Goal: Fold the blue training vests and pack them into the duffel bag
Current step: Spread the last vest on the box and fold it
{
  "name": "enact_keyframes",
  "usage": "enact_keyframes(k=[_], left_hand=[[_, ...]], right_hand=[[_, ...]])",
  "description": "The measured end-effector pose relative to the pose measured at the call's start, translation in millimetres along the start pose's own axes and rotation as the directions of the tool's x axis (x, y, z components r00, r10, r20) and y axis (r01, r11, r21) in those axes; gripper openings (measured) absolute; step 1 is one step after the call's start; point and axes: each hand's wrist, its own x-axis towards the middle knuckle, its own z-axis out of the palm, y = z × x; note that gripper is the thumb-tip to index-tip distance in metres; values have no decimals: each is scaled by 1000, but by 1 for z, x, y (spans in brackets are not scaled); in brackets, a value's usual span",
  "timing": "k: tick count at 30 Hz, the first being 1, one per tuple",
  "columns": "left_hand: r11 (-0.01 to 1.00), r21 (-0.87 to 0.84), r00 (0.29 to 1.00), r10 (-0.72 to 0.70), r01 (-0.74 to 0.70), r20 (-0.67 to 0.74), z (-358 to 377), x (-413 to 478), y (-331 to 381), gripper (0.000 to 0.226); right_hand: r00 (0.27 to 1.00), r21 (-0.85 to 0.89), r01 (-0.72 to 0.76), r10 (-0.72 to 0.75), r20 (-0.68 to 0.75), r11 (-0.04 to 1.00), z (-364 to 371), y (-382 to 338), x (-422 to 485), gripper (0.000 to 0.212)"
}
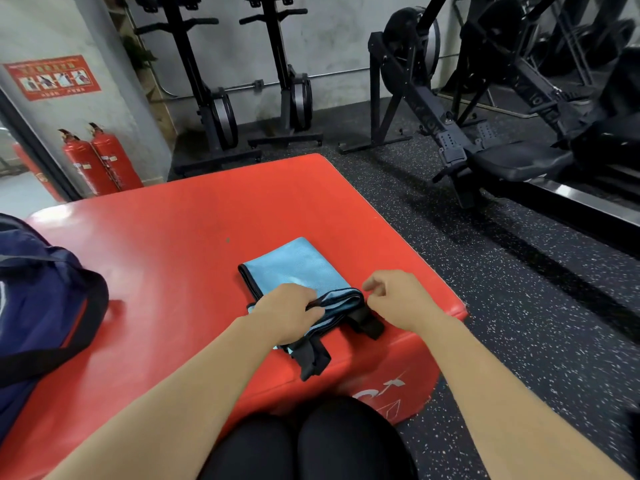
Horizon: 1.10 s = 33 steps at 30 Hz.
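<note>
A light blue training vest with black trim lies folded on the red padded box, near its front right corner. Its black straps hang over the box's front edge. My left hand grips the vest's near folded edge, fingers curled around the layers. Just to the right of that edge my right hand hovers with its fingers loosely curled and holds nothing. A navy duffel bag with a black strap sits at the left end of the box, partly cut off by the frame.
Rowing machines stand on the speckled dark floor to the right and along the back wall. Two red fire extinguishers stand by the wall at the left. My knees are against the box's front.
</note>
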Motion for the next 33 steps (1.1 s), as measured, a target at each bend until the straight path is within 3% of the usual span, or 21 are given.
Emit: enact_keyframes(k=[2, 4, 6, 9, 13, 15, 18, 20, 22, 24, 27, 30, 33], left_hand=[[999, -12, 999, 53, -53, -3, 12, -9, 1, 22], [996, 12, 996, 93, -93, 5, 28, -21, 4, 32], [989, 123, 997, 82, -81, -4, 40, -30, 5, 54], [989, 141, 999, 42, -38, -25, 50, -35, 4, 66], [999, -44, 1000, -9, 9, 14, 55, -39, 5, 54], [991, -133, 1000, 19, -22, -24, 55, -44, 8, 54], [873, -488, 983, -74, -18, -170, 34, -48, 10, 43], [823, -568, 933, -201, -5, -300, 11, -41, 12, 18], [852, -522, 899, -258, 39, -354, -7, -28, 14, 14], [878, -468, 911, -269, 100, -311, -17, -13, 14, 21], [966, -168, 944, -232, 196, -235, -4, 8, 5, 43], [951, 35, 943, -299, 307, -148, 30, 8, -4, 66], [933, 31, 918, -346, 358, -194, 58, -3, -5, 92]], right_hand=[[996, -102, 47, -54, -70, 994, 1, -5, -3, 30], [973, -193, 159, -186, -134, 968, 7, -18, -2, 36], [947, -287, 293, -318, -44, 912, 18, -33, -1, 44], [934, -394, 355, -336, 119, 848, 27, -32, -3, 42], [953, -345, 273, -301, -29, 898, 21, 1, -12, 31], [960, -376, 248, -278, -26, 893, 16, 12, -17, 34], [962, -410, 228, -268, -44, 883, 5, 7, -22, 33], [944, -359, 231, -297, -143, 904, -1, -8, -21, 40], [918, -333, 277, -350, -185, 901, -1, -27, -15, 42], [918, -343, 305, -370, -143, 888, 4, -45, -2, 34], [926, -477, 322, -378, -22, 817, 23, -63, 20, 32], [940, -517, 334, -319, 120, 789, 43, -59, 32, 49], [939, -438, 320, -219, 264, 840, 57, -42, 27, 69]])
